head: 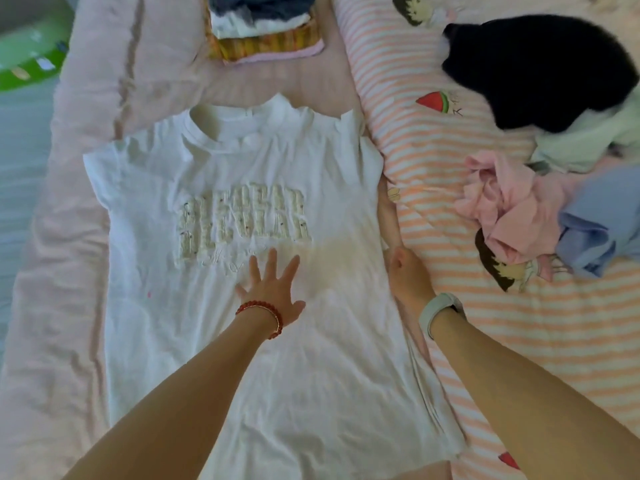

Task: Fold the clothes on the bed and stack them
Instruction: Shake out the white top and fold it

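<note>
Spread flat on pink bedding (69, 237): white T-shirt (207, 341), hem cut off below. Left hand (273, 292) pressed on it, fingers splayed, holding nothing. Right hand (408, 271) at shirt's right edge, fingers tucked under, grip unclear. Folded stack (263, 32) cropped above.
</note>
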A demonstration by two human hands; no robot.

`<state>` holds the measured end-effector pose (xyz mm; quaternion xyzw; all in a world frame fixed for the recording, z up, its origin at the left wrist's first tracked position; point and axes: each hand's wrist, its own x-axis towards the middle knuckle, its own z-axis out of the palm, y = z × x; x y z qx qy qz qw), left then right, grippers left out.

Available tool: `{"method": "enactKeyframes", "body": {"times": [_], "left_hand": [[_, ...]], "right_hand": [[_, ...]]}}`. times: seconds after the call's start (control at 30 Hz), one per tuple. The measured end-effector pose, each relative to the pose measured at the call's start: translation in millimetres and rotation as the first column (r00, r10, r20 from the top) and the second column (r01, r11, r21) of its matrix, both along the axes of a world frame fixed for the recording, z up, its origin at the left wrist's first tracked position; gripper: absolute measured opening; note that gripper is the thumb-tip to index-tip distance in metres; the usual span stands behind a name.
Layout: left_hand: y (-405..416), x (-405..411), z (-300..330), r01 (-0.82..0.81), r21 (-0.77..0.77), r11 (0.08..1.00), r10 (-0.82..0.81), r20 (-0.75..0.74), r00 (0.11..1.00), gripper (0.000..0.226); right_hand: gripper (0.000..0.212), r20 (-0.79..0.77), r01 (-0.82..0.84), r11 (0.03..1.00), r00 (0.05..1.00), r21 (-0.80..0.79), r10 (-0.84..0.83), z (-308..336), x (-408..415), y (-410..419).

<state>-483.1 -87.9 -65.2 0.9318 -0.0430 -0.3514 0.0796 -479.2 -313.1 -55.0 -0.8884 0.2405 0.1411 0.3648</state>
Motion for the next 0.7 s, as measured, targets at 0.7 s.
{"method": "enactKeyframes", "body": {"times": [0.7], "left_hand": [[-104.3,80.1,40.0,-0.275,-0.276,0.921,0.302,0.06,0.951,0.055]], "right_hand": [[0.026,0.564,0.336,0.939,0.762,0.078,-0.319,99.1,87.9,-129.8]]}}
